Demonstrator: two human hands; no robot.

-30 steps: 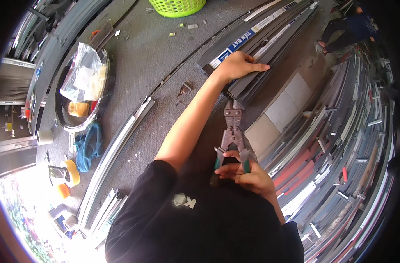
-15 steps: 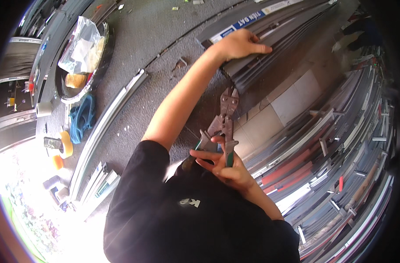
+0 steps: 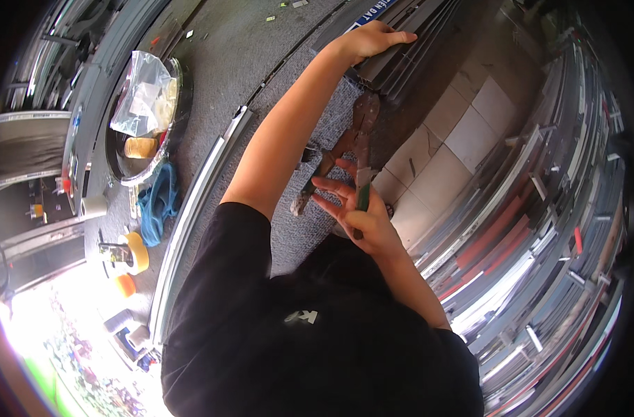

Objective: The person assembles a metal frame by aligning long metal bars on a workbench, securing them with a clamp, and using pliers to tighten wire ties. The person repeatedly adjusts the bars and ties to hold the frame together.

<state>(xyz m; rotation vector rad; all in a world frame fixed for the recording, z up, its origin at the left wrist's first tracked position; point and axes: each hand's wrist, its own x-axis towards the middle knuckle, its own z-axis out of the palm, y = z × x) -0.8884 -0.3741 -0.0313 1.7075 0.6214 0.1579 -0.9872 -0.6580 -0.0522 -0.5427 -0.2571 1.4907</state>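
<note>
My left hand (image 3: 376,42) is closed over a long dark metal profile (image 3: 390,69) on the worktop, its thumb stretched along the top. My right hand (image 3: 362,212) holds a pair of metal snips (image 3: 364,132) with green grips. One handle lies in the palm, while the fingers spread toward the other, and the handles stand apart. The snips' head meets the near end of the profile; whether the blades bite into it cannot be made out.
Grey carpet covers the worktop (image 3: 261,42). On the left are a black tray (image 3: 181,104) with a plastic bag, a blue cloth (image 3: 157,205), tape rolls (image 3: 140,254) and a long pale rail (image 3: 199,215). Racked metal profiles (image 3: 497,257) line the right, beyond floor tiles (image 3: 435,153).
My view has turned, so the left-side things sit lower and the right-side racks higher. Both hands and the snips appear higher in view, with the same holds kept.
</note>
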